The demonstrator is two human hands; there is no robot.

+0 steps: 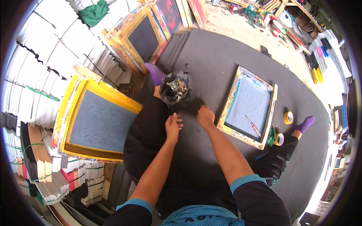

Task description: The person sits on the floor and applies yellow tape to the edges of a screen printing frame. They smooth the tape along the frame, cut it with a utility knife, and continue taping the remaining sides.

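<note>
Frames are leaning everywhere on the left: a big yellow-edged screen-printing frame (98, 121) is propped against the stacked white sheets (41, 75), its lower edge sitting just beside the person's knee. If that knee swings out, the frame could be tipping onto the black mat (218, 64).

Moving rightward, the left hand (173, 126) is hovering over the lap with fingers loosely curled; it is gripping nothing that I can make out, though the fingertips are blurring into the dark cloth, so a small scrap between them cannot be ruled out. Just above it, a black plastic bag (175, 88) full of crumpled scraps is standing open, near both hands but touching neither. A careless sweep of either wrist could be knocking it over and spilling the bits across the mat.

The right hand (205, 116) is pressing down flat on the mat, closed on nothing, just beside the corner of a smaller wooden screen frame (249, 107). A screwdriver (253, 126) is lying loose on that frame's mesh; any jolt to the frame could be driving its tip through the mesh. Farther right, two tape rolls (283, 128) are sitting near a purple-socked foot (304, 124), liable to be kicked away.
</note>
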